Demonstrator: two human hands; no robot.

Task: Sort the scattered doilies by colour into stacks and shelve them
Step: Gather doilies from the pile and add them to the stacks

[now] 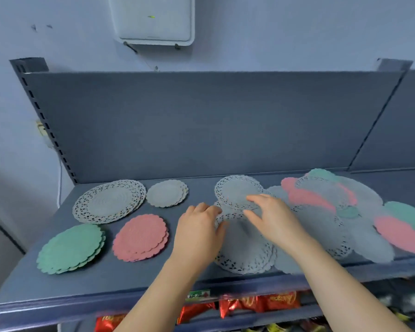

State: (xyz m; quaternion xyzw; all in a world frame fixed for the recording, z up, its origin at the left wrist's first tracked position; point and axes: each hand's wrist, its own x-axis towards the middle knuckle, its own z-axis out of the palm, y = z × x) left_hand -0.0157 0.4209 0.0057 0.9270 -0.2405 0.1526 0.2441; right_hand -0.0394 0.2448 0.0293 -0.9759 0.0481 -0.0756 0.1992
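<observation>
On the grey shelf [139, 279] lie sorted stacks at the left: large white lace doilies [108, 201], small white ones [167, 193], green ones [71, 249] and pink ones [140, 237]. A scattered heap of white, pink and green doilies [333, 207] covers the right half. My left hand [199, 232] rests on the edge of a white lace doily [244, 257], thumb tucked at its rim. My right hand [271, 219] lies over another white lace doily [237, 191] with its fingers spread and nearly straight.
A dark back panel [201, 123] closes the shelf behind, with slotted uprights at both sides. A white box [153, 20] hangs on the wall above. Red snack packets [240, 305] fill the shelf below the front edge.
</observation>
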